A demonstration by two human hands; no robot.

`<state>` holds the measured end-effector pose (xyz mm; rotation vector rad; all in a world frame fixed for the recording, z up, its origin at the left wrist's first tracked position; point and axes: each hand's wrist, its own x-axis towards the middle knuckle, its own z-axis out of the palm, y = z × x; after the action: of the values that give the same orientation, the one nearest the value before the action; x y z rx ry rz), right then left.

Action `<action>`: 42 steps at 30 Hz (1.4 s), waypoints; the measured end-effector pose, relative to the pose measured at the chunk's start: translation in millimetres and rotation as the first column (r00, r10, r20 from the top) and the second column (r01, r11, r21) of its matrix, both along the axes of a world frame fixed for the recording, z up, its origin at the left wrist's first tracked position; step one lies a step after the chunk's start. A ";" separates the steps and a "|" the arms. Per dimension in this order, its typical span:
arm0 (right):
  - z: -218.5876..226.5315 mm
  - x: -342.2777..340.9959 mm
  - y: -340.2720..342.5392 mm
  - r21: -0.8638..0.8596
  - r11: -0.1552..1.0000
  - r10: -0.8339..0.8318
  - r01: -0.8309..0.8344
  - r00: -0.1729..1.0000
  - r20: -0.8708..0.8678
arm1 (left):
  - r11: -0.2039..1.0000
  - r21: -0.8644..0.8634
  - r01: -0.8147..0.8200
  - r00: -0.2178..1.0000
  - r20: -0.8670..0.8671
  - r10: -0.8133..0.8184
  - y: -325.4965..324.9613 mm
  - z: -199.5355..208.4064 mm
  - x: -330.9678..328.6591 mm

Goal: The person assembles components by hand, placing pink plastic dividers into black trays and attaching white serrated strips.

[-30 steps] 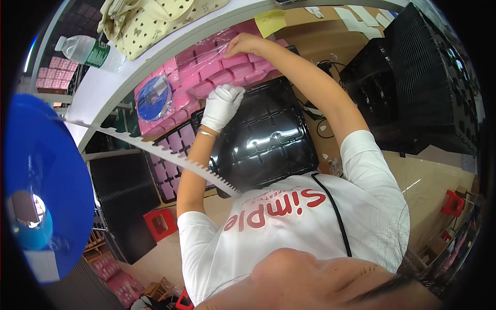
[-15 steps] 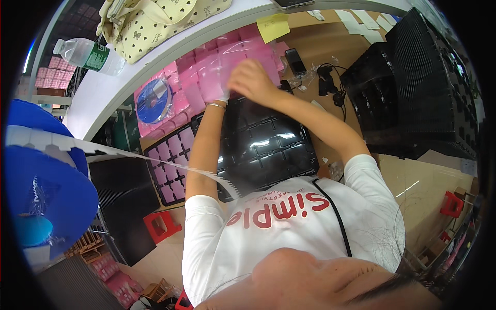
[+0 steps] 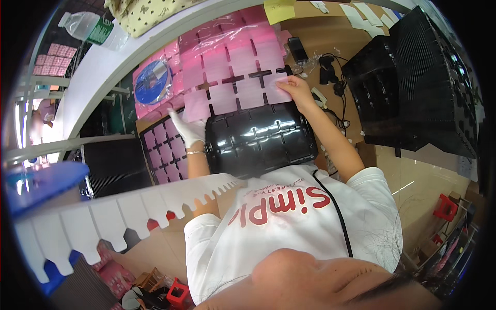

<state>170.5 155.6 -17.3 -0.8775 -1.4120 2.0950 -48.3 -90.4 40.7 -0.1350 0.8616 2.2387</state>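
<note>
A thin pink sheet (image 3: 247,96) with cross-shaped slots lies spread over the far part of a glossy black plastic tray (image 3: 258,135). My right hand (image 3: 297,90), bare, pinches the sheet's right edge between thumb and fingers. At the near left corner of the sheet is my left hand (image 3: 192,132) in a white glove; one finger sticks out to the left, while the others are partly covered by the pink sheet. The tray's near half shows uncovered, with shallow ridges in it. To its left lies another black tray (image 3: 164,150) with pink squares in its compartments.
A blue reel in clear wrap (image 3: 153,82) rests on pink packs. Further right are a black handheld device (image 3: 297,50), black cables (image 3: 338,85) and tall stacks of black trays (image 3: 429,88). A white notched strip (image 3: 119,217) crosses the near left, beside a blue disc (image 3: 46,187).
My hands have moved apart, the left toward me and the right to the right. The pink sheet now lies spread over the tray's far part. The notched strip has swung nearer.
</note>
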 end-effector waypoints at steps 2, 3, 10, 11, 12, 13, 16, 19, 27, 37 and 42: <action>-0.9 7.7 -3.4 -0.009 0.998 -0.056 0.057 0.997 0.057 | 0.982 -0.062 0.180 0.983 -0.018 -0.182 -2.1 -6.6 -7.8; -1.9 10.0 -6.7 0.029 0.999 -0.039 0.036 0.995 0.094 | 0.887 -0.426 0.181 0.946 -0.171 -0.275 -7.6 -5.1 -9.7; -2.2 74.5 -65.7 0.201 0.979 -0.050 0.018 0.987 0.155 | 0.299 -0.947 -0.115 0.729 -0.285 -0.622 -75.8 -20.8 52.6; -3.8 87.1 -74.9 0.235 0.972 -0.022 -0.028 0.979 0.205 | 0.224 -0.965 -0.133 0.701 -0.252 -0.667 -89.6 -22.1 63.3; -14.6 101.4 -78.5 0.273 0.960 -0.016 -0.062 0.961 0.275 | 0.161 -0.978 -0.131 0.662 -0.207 -0.720 -89.8 -26.6 75.0; -24.3 110.5 -83.5 0.371 0.922 -0.029 -0.108 0.938 0.344 | 0.158 -0.979 -0.128 0.660 -0.203 -0.724 -92.7 -19.6 87.6; -18.1 123.6 -105.1 0.532 0.843 -0.151 -0.083 0.912 0.382 | 0.031 -0.986 -0.163 0.724 -0.142 -0.675 -107.1 -18.2 109.6; -12.3 126.7 -111.6 0.670 0.737 -0.206 -0.090 0.914 0.350 | -0.018 -0.930 -0.366 0.633 -0.235 -0.738 -118.4 -25.6 116.4; -16.6 124.5 -108.3 0.694 0.720 -0.324 0.008 0.888 0.326 | -0.136 -0.883 -0.450 0.542 -0.150 -0.827 -112.3 -27.5 123.4; 16.9 107.7 -76.1 0.941 0.279 -0.567 -0.192 0.758 0.323 | -0.065 -0.477 -0.877 0.263 -0.361 -0.895 -102.6 2.0 96.3; 6.8 35.4 -34.5 0.938 0.108 -0.424 -0.331 0.838 0.344 | 0.293 -0.411 -0.864 -0.070 -0.477 -0.876 -40.4 -32.3 35.7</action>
<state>205.9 121.1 -10.5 -0.8107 -2.4920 0.2279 -12.6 -130.8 8.4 1.4125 3.1023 0.4372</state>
